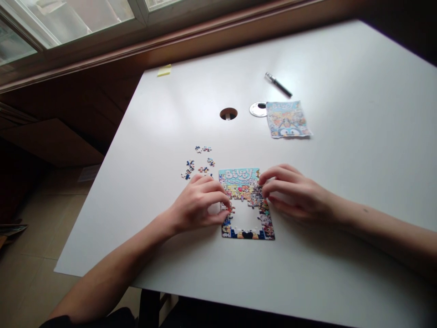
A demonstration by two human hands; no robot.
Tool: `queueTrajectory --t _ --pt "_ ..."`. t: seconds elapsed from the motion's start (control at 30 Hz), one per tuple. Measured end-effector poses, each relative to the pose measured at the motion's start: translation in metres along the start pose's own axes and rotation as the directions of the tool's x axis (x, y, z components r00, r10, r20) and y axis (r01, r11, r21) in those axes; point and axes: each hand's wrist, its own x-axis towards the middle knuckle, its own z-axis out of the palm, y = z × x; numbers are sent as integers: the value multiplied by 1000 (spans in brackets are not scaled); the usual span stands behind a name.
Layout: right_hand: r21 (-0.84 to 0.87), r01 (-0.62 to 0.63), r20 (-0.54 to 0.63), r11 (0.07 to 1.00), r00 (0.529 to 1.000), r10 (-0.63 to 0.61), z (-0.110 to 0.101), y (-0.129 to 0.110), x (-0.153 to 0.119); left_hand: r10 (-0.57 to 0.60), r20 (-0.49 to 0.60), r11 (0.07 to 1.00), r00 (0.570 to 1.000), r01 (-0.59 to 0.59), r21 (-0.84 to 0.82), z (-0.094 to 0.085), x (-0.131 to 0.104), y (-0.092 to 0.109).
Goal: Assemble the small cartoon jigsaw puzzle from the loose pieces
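Observation:
A partly assembled jigsaw puzzle point(242, 175) lies flat on the table, with a white gap in its middle where the tabletop shows through. My left hand point(201, 202) is curled at the puzzle's left edge, thumb and index finger bent close together on its border pieces. From the other side, my right hand point(297, 193) has its bent fingertips on the upper right edge, the thumb just below them. Both hands grip the puzzle's borders. Several loose puzzle pieces point(204, 170) are scattered just beyond my left hand.
A crumpled picture sheet point(288, 120) partly covers a round silver cover point(256, 110). Behind it lies a black and silver pen point(278, 85). The white table point(358, 136) has a cable hole point(228, 114) and a yellow sticky note point(164, 70) at its far edge, near a window.

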Motion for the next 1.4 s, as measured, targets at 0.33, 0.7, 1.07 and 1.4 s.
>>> queueTrajectory --t 0.33,0.7,1.07,1.4 --pt "-235 215 226 948 961 -162 4 -13 0 -73 -77 994 994 79 79 8 8 4" --pt "-295 211 284 932 951 -125 9 -11 0 -45 -69 994 997 52 94 12 8 1" --pt "-312 202 306 928 946 -103 10 -12 -1 200 -15 949 980 -190 252 -1 6 4" --pt "-315 208 295 926 949 -113 10 -10 -3 251 31 945 968 -252 207 -7 4 3"
